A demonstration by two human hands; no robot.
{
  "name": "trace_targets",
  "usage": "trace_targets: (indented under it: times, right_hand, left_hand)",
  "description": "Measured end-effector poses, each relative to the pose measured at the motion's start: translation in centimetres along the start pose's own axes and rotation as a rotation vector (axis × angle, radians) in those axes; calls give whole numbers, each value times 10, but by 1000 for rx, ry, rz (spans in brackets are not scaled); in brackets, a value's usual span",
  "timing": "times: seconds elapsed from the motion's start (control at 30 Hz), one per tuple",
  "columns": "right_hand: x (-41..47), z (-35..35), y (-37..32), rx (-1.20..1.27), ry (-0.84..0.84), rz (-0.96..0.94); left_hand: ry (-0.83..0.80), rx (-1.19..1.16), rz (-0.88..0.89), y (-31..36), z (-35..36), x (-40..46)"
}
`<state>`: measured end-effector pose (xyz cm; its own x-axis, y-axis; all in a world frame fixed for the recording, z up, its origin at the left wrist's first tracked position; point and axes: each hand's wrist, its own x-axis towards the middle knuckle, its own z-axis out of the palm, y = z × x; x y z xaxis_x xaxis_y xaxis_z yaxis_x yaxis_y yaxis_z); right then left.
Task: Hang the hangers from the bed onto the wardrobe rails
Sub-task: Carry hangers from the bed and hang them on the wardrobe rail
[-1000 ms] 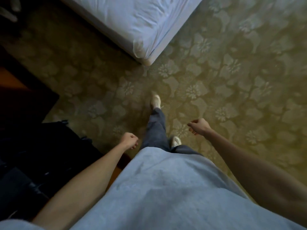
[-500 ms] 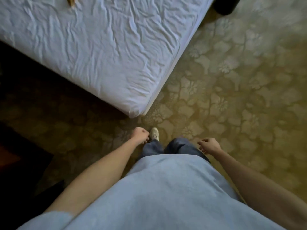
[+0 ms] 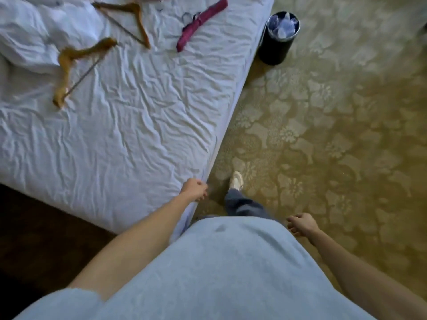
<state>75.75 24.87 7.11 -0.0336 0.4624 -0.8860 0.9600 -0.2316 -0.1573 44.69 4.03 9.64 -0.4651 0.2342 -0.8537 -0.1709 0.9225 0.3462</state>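
Three hangers lie on the white bed (image 3: 129,139). A wooden hanger (image 3: 76,65) is at the left, a second wooden hanger (image 3: 131,21) lies behind it, and a maroon hanger (image 3: 201,21) is near the bed's right side. My left hand (image 3: 194,189) hangs over the bed's near corner with loosely curled fingers and holds nothing. My right hand (image 3: 300,224) hangs over the carpet beside my hip, fingers loosely curled, also holding nothing. The wardrobe is out of view.
A black waste bin (image 3: 278,38) with a clear liner stands on the patterned carpet (image 3: 323,135) by the bed's right side. Dark floor or furniture lies at the lower left. My foot (image 3: 236,181) steps along the bed's edge.
I have walked closer to the bed and the view has risen, bringing the hangers and the bin into sight. Both hands still hang without holding anything.
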Motion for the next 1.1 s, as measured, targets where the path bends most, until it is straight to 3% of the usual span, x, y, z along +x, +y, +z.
trace_targets:
  times: [0.33, 0.57, 0.73, 1.1]
  right_hand:
    - [64, -76, -282, -83, -101, -343]
    - [140, -123, -433, -294, -160, -399]
    - [186, -193, -510, -427, -151, -340]
    - [275, -331, -656, -488, -50, -240]
  left_hand:
    - [63, -100, -226, 61, -58, 60]
    - [97, -204, -291, 141, -91, 141]
    - [79, -246, -279, 251, -121, 205]
    - [37, -293, 3, 548, -204, 321]
